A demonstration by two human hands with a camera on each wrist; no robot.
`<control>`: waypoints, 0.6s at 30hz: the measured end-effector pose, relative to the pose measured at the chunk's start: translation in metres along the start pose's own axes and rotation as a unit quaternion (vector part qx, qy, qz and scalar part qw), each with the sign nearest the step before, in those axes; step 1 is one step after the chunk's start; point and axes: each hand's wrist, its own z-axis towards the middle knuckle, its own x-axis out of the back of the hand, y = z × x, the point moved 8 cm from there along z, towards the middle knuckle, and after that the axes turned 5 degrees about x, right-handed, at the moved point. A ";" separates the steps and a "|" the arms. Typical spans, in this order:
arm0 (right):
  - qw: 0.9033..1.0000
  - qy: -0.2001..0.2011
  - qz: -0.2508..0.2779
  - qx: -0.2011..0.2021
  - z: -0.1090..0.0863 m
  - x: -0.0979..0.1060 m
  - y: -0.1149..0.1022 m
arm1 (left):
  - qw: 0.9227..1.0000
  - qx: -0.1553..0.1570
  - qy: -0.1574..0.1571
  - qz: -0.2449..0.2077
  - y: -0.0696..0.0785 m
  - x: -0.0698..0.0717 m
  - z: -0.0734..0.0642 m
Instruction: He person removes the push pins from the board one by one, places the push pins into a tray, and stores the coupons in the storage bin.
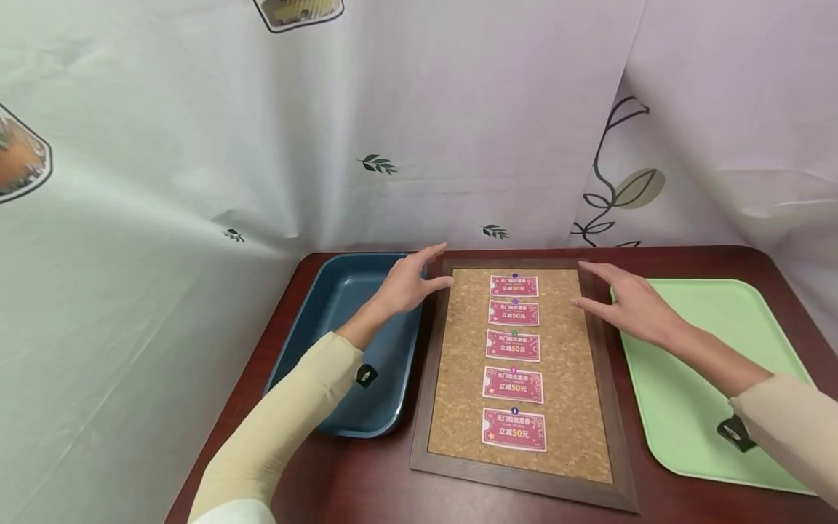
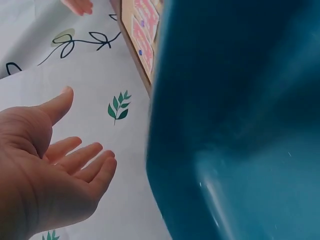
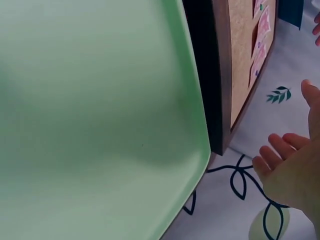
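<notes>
A framed cork board (image 1: pixel 458 364) lies on the table between the two hands. Down its middle runs a column of several pink coupons, among them the nearest coupon (image 1: pixel 513 430) and the farthest coupon (image 1: pixel 513 286), each with a small pushpin at its top edge, such as a dark blue pin (image 1: pixel 515 411). My left hand (image 1: pixel 407 282) hovers by the board's far left corner, thumb and fingers spread, holding nothing. Over the far right side of the frame, my right hand (image 1: pixel 631 302) is likewise spread with nothing in it. Both wrist views show relaxed, bare fingers.
To the left of the board stands a deep blue tray (image 1: pixel 334 291), partly under the left forearm. A light green tray (image 1: pixel 707 313) lies on the right, beneath the right forearm. Behind the dark red table (image 1: pixel 366 480) hangs a printed white cloth (image 1: pixel 432 109).
</notes>
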 end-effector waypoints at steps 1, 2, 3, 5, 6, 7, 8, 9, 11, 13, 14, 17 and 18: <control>1.000 0.000 0.007 0.001 0.003 -0.001 0.000 | 1.000 0.002 -0.001 -0.013 0.002 -0.001 0.003; 1.000 -0.001 0.014 0.001 0.006 -0.003 -0.001 | 1.000 0.004 -0.003 -0.026 0.004 -0.003 0.005; 1.000 -0.004 0.023 -0.001 0.009 -0.004 -0.001 | 0.999 0.006 -0.004 -0.039 0.006 -0.004 0.008; 0.999 -0.011 0.042 -0.005 0.016 -0.008 -0.001 | 0.997 0.014 -0.010 -0.070 0.009 -0.008 0.014; 0.999 -0.015 0.052 -0.008 0.019 -0.010 -0.001 | 0.996 0.020 -0.013 -0.089 0.011 -0.010 0.016; 0.998 -0.019 0.063 -0.012 0.022 -0.012 0.000 | 0.994 0.026 -0.016 -0.107 0.012 -0.012 0.019; 0.997 -0.022 0.073 -0.016 0.025 -0.015 0.000 | 0.991 0.033 -0.019 -0.126 0.012 -0.014 0.021; 0.996 -0.025 0.082 -0.020 0.028 -0.017 0.000 | 0.988 0.041 -0.021 -0.146 0.012 -0.016 0.024; 0.994 -0.026 0.099 -0.024 0.033 -0.021 0.000 | 0.980 0.060 -0.028 -0.186 0.013 -0.021 0.028; 0.993 -0.025 0.115 -0.022 0.039 -0.025 0.000 | 0.974 0.077 -0.031 -0.208 0.012 -0.025 0.032; 0.992 -0.024 0.125 -0.021 0.042 -0.028 -0.001 | 0.972 0.086 -0.032 -0.216 0.012 -0.027 0.034; 0.990 -0.023 0.141 -0.016 0.050 -0.035 -0.002 | 0.967 0.105 -0.033 -0.229 0.010 -0.035 0.039; 0.989 -0.023 0.143 -0.015 0.052 -0.038 -0.003 | 0.965 0.110 -0.033 -0.234 0.010 -0.038 0.040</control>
